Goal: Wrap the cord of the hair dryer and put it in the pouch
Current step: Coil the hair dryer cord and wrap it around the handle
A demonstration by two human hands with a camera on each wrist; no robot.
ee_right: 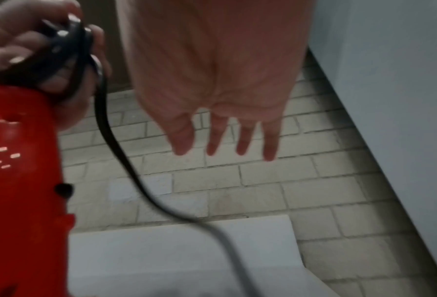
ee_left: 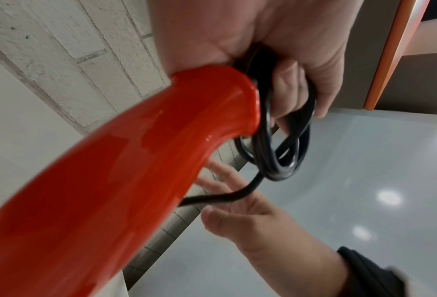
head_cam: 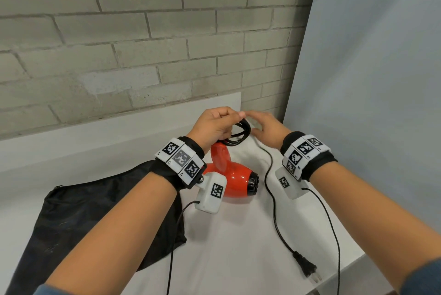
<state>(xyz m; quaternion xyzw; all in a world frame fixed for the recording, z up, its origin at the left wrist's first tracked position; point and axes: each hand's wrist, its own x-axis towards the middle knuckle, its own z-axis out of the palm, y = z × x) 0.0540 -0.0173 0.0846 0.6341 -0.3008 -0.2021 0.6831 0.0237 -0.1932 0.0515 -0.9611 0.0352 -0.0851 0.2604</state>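
A red hair dryer point(head_cam: 232, 175) rests on the white table, handle point(ee_left: 141, 144) pointing up and away. My left hand point(head_cam: 216, 125) grips the end of the handle together with several black cord loops point(head_cam: 241, 133) gathered there point(ee_left: 283, 144). My right hand point(head_cam: 265, 127) hovers just right of the loops, fingers point(ee_right: 240, 136) straight and spread, holding nothing. The loose cord point(head_cam: 272, 189) trails down the table to the plug point(head_cam: 306, 267) near the front edge. The black pouch point(head_cam: 100, 218) lies flat to the left, partly under my left forearm.
A grey brick wall point(head_cam: 119, 43) stands behind the table, with a white ledge point(head_cam: 95, 132) along it. A pale panel point(head_cam: 370, 79) closes the right side. The table's right edge point(head_cam: 362, 259) runs close to the plug. Thin wrist-camera cables point(head_cam: 331, 230) hang from both wrists.
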